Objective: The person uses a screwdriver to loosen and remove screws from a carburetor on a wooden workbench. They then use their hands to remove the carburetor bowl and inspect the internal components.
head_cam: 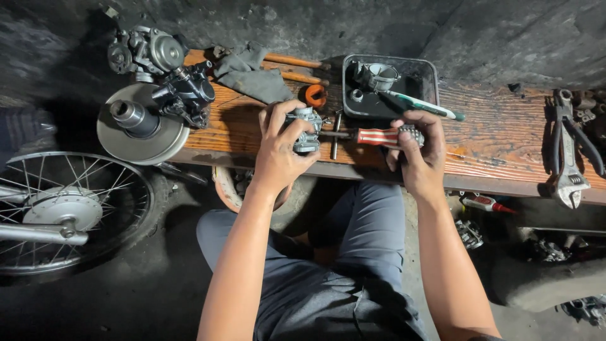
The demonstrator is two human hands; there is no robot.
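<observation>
Head view: left hand (278, 151) grips a small grey carburettor (307, 129) above the front edge of the wooden desk (505, 136), fingers (276, 117) wrapped over it. Right hand (418, 155) holds a red-and-white-handled screwdriver (377, 136), fingers curled round the handle end, shaft reaching level to the carburettor. A black tray (429, 79) sits just behind.

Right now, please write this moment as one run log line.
left hand: holds carburetor | right hand: holds screwdriver | place: wooden bench
</observation>
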